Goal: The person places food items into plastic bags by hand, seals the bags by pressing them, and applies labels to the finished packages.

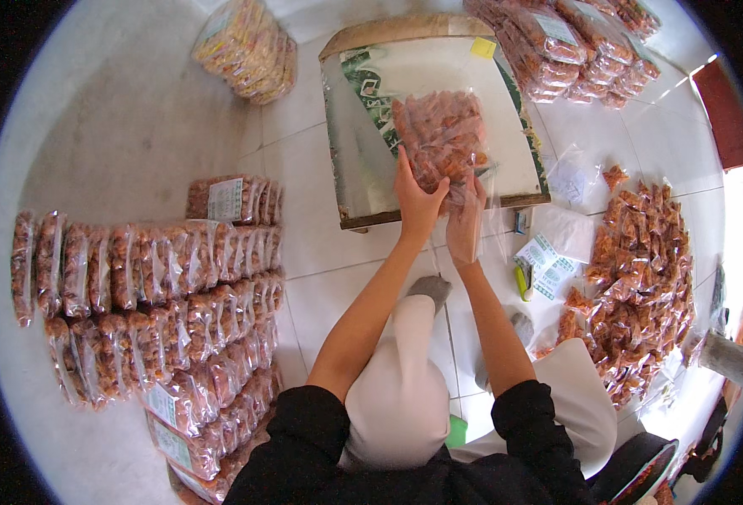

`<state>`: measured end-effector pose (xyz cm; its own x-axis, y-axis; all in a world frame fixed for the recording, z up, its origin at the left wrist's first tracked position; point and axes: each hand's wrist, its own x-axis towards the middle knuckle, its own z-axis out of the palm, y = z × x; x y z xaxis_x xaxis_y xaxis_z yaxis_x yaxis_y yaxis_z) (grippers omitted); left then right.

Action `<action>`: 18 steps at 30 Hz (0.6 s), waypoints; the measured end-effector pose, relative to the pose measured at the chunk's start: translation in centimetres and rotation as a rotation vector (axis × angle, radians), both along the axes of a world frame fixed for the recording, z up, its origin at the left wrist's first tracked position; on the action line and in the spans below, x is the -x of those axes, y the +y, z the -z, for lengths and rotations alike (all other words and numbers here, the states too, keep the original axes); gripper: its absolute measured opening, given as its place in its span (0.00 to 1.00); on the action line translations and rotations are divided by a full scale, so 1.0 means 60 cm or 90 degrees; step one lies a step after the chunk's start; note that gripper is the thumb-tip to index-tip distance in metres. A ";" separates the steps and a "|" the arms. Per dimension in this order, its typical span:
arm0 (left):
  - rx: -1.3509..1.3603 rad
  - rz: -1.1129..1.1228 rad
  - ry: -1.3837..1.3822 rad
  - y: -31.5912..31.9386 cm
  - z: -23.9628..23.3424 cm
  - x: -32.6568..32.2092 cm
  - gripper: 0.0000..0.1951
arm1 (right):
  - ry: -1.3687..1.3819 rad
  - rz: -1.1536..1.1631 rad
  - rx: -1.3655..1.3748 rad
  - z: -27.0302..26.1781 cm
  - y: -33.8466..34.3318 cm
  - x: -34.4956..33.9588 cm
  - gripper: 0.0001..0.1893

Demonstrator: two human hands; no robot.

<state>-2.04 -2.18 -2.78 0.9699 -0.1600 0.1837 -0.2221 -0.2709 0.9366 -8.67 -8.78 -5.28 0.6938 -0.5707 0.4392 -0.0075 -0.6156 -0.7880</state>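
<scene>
A clear plastic bag of small reddish-brown snack packs (441, 129) lies on a low table (510, 164) in front of me. My left hand (418, 196) grips its near left side, thumb and fingers spread around the edge. At the near end, my right hand (465, 218) holds the loose plastic with its fingers pointing away from me. Clear film covers much of that hand, and some fingertips are hidden among the packs and folds.
Filled bags (156, 265) stand in rows on the left. More bags (554, 50) are stacked at the back right, yellowish packs (245, 50) at the back left. Loose snack packs (643, 290) heap on the right beside printed labels (551, 268), a green-handled stapler (523, 281) and plastic bags (564, 232).
</scene>
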 end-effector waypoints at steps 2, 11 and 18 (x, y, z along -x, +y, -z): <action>0.022 0.031 -0.037 0.009 0.001 -0.007 0.45 | 0.081 -0.037 -0.014 -0.002 -0.007 -0.014 0.27; 0.080 0.059 -0.010 0.022 -0.002 -0.020 0.45 | -0.247 -0.159 -0.204 0.009 -0.017 -0.056 0.13; 0.009 0.073 -0.007 0.017 0.006 -0.021 0.47 | -0.045 0.024 -0.132 0.017 -0.007 -0.050 0.12</action>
<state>-0.76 -1.18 -3.13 0.9434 -0.2672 0.1966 -0.2607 -0.2305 0.9375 -5.70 -9.19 -6.27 0.6422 -0.6786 0.3565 0.0331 -0.4402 -0.8973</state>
